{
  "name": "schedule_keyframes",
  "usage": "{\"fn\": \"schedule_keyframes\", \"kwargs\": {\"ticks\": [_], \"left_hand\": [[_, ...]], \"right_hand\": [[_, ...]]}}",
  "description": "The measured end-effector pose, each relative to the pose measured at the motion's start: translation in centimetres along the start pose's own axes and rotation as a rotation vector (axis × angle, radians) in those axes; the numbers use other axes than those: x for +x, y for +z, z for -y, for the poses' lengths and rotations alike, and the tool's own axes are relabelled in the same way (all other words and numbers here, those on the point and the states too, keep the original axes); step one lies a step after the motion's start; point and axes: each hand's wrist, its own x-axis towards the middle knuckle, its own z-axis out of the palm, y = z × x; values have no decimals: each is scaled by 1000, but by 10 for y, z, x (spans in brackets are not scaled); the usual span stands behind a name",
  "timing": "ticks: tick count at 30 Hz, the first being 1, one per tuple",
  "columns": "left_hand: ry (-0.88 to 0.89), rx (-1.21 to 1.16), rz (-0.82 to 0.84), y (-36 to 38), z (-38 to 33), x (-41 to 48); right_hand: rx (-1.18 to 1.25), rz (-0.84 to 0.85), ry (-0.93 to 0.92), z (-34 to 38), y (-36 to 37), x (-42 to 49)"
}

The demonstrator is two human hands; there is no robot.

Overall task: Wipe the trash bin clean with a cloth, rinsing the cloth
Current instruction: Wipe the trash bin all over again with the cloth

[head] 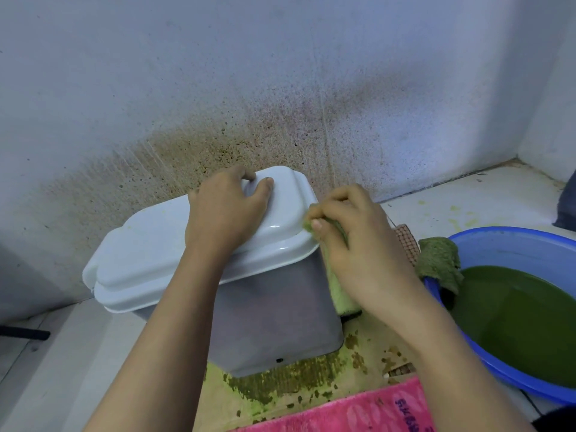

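Observation:
A grey trash bin [274,319] with a white lid [146,254] stands on the floor against the wall. My left hand [227,210] lies flat on top of the lid, fingers spread. My right hand [358,244] grips a green-stained cloth [339,291] and presses it against the bin's right side, just under the lid's rim. Part of the cloth hangs down below my hand.
A blue basin [511,244] of murky green water sits at the right, with another green rag [439,260] draped over its rim. A stained mat [296,381] and a pink towel [358,413] lie in front. The wall behind is spattered brown.

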Motion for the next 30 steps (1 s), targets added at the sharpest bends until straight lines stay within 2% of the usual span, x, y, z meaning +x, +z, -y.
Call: {"fn": "schedule_keyframes", "kwargs": {"ticks": [2,8,13,16,20,23,26,30], "left_hand": [[-7,-6,2,0,0,-1],[-20,2,26,-3,-3,-1],[-14,5,29,-1,0,-2],[-13,-2,31,-2,0,-2],[-9,-19,28,-3,-1,-2],[-16,-13,25,-4,-2,-2],[-19,-16,27,-4,-3,-2],[-23,-14,15,-3,-2,-1]], "right_hand": [[-42,-80,-18,8,8,-16],[137,-184,104,3,8,3],[-18,-215,-59,17,23,-20],[40,-237,-121,7,25,-28],[59,-159,-159,-17,22,-51],[111,-271,-115,-30,17,-69],[104,-361,-158,-20,19,-65],[17,-366,-217,-12,34,-48]]}}
